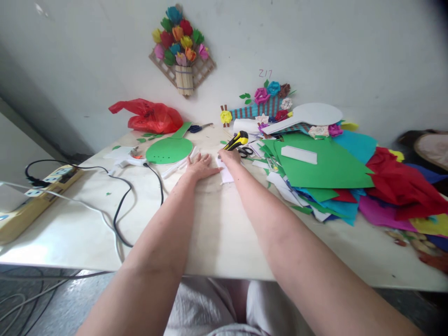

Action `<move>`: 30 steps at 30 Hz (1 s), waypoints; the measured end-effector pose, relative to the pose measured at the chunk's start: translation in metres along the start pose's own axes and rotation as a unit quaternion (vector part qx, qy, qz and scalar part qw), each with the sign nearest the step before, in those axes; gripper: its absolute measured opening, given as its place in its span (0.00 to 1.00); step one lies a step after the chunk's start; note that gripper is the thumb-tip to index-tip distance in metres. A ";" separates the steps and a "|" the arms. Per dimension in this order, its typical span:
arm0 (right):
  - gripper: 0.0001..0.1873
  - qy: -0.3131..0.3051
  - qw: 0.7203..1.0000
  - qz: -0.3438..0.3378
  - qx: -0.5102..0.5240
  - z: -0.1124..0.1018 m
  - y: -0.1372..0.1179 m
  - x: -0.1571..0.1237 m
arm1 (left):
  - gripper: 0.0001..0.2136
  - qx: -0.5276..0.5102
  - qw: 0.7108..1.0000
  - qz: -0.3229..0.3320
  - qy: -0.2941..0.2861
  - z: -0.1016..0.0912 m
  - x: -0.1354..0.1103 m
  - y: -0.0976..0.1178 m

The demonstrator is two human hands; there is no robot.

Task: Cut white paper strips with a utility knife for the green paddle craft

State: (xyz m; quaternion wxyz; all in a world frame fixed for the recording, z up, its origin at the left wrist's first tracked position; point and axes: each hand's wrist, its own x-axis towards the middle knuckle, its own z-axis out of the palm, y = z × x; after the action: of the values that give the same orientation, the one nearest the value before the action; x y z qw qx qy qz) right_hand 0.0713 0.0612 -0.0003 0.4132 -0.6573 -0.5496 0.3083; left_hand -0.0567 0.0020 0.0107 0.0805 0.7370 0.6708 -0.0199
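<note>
My right hand (229, 157) is closed around a yellow and black utility knife (238, 140), whose handle sticks up above the fist. Under that hand lies a small white piece of paper or card (227, 174); the blade is hidden. My left hand (200, 166) rests flat on the table with its fingers spread, the thumb reaching toward the white piece. Beside its fingertips lie white glue-stick-like rods or strips (175, 168). A green paddle-shaped cutout (170, 150) is just behind them. Black-handled scissors (246, 151) lie right of the knife.
A white glue gun (131, 162) with a black cord lies at left, near a power strip (42, 196). A red plastic bag (150, 116) sits by the wall. Stacked green sheets (325, 163), a white paddle shape (317, 114) and red crepe paper (402, 186) cover the right side.
</note>
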 end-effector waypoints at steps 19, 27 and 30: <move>0.09 -0.013 1.000 -0.009 -0.002 -0.004 -0.001 -0.006 | 0.54 0.043 0.997 0.064 -0.012 -0.007 -0.012 0.005; 0.07 -0.022 1.000 -0.009 -0.003 -0.004 -0.002 -0.002 | 0.57 0.043 0.996 0.075 -0.022 -0.008 -0.014 0.010; 0.07 -0.024 1.000 -0.018 0.005 -0.002 -0.001 0.000 | 0.55 0.042 0.996 0.077 -0.012 -0.006 -0.012 0.010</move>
State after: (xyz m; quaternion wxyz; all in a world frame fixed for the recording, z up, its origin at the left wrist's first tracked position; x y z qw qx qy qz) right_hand 0.0727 0.0605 0.0017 0.4085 -0.6374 -0.5701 0.3192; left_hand -0.0490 -0.0101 0.0195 0.0585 0.7891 0.6094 -0.0508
